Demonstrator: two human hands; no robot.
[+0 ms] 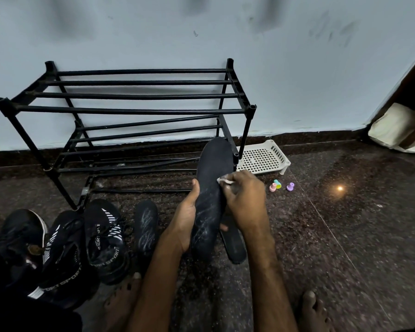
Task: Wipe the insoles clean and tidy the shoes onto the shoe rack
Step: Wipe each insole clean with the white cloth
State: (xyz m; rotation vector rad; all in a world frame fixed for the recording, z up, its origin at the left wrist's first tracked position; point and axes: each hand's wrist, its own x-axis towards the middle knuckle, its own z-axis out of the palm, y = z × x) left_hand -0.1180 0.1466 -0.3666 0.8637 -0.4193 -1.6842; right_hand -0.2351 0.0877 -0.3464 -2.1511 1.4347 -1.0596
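Gripping dusty black insole [211, 188] in left hand [185, 219], toe end up, in front of black shoe rack [130, 109]. Pinching small white wipe [224, 181] in right hand [243, 200], pressed to insole's right edge. Black sneakers [103, 240] at left on floor [345, 236]; spare insole [146, 226] beside them.

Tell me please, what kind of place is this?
Probably a corner of a home, perhaps near the entrance: a black shoe rack stands against the wall, and sneakers sit on the polished stone floor.
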